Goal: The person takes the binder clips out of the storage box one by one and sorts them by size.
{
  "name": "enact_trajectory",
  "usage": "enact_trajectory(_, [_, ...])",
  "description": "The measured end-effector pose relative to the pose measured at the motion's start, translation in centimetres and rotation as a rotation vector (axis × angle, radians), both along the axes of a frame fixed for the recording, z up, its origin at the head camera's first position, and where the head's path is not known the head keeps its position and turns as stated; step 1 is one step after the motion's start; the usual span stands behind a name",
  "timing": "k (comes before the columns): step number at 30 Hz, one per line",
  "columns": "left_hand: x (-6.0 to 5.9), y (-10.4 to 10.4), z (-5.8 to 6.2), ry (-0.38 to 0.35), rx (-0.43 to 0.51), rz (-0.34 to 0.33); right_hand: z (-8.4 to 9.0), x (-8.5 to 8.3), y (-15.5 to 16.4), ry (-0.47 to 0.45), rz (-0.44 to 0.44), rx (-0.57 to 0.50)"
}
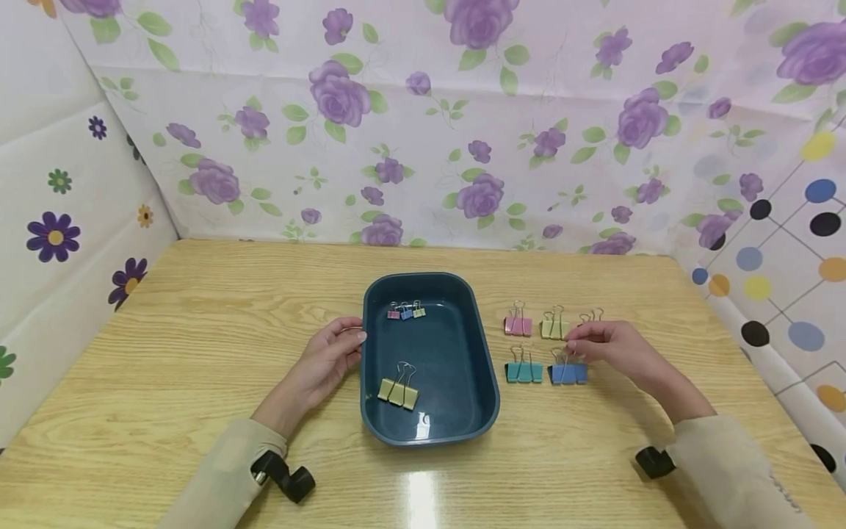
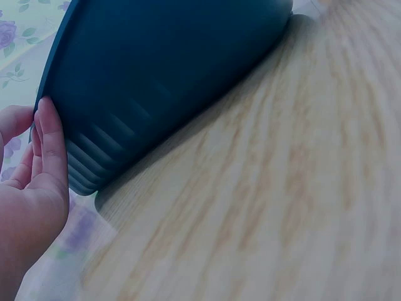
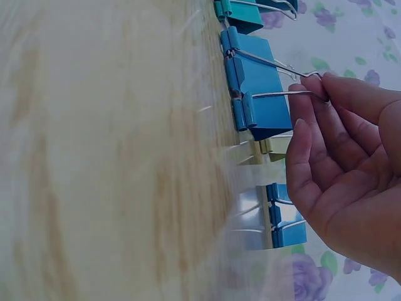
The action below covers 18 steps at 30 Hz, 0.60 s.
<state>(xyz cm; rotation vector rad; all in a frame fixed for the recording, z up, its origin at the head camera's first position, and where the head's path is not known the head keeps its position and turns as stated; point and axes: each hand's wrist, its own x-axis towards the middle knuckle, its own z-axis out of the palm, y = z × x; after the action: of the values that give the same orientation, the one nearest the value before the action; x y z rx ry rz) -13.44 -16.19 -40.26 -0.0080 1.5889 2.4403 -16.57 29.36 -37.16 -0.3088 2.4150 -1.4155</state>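
Note:
A dark teal tray (image 1: 485,353) sits mid-table; its ribbed outer wall (image 2: 156,75) fills the left wrist view. Inside lie three small clips (image 1: 406,311) and a large yellow-green binder clip (image 1: 399,391). My left hand (image 1: 350,345) rests against the tray's left wall, with straight fingers (image 2: 51,144) flat on it. My right hand (image 1: 573,345) pinches the wire handles of a blue binder clip (image 1: 568,374) standing on the table right of the tray. In the right wrist view the fingertips (image 3: 310,81) meet on the blue clip's (image 3: 254,94) handles.
Around the blue clip stand a teal clip (image 1: 524,372), a pink clip (image 1: 518,325) and a yellow-green clip (image 1: 554,326). One more clip's handles (image 1: 593,316) show behind my right hand. Flowered cloth walls (image 1: 423,132) close off the wooden table (image 1: 198,338) on three sides.

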Motion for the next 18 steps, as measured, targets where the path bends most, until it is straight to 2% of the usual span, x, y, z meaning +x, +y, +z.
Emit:
enact_trajectory(9, [-0.1, -0.1, 0.0, 0.008, -0.009, -0.010, 0.1, 0.0, 0.1, 0.005, 0.005, 0.016])
enact_trajectory(18, [0.0, -0.1, 0.0, 0.003, -0.001, -0.002, 1.6, -0.4, -0.3, 0.166, -0.033, 0.134])
